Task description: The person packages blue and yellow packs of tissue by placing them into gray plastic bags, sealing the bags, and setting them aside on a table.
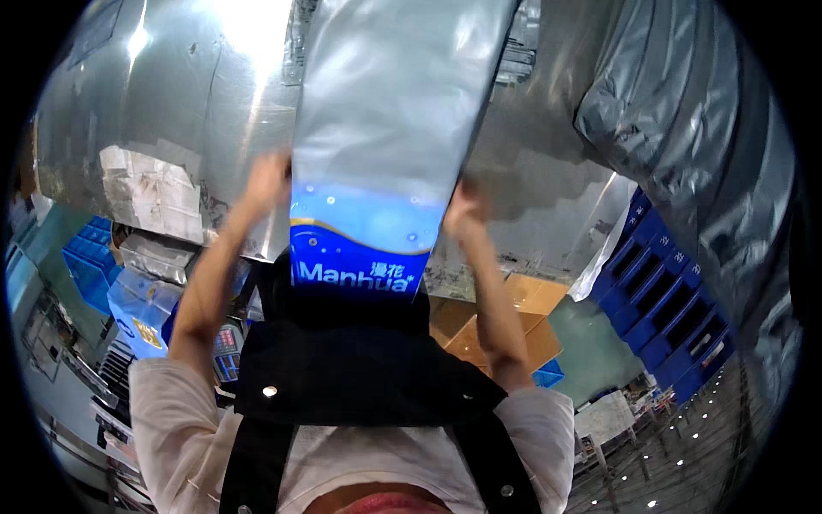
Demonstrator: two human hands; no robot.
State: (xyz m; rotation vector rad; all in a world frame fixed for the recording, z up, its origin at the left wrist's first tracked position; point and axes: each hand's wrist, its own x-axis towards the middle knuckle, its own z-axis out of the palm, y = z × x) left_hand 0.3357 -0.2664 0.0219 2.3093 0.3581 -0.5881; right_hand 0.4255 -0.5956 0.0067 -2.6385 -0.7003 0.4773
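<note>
The left hand (272, 177) and right hand (467, 210) flank a long silver-and-blue plastic bag (385, 128); blur hides their opening and grip. It looks soft, slippery, best held by both edges.

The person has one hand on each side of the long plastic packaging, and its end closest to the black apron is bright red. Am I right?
Not quite: the end of the long plastic packaging closest to the black apron is blue, not red. The head view shows it, with the left hand at one side and the right hand at the other.
</note>
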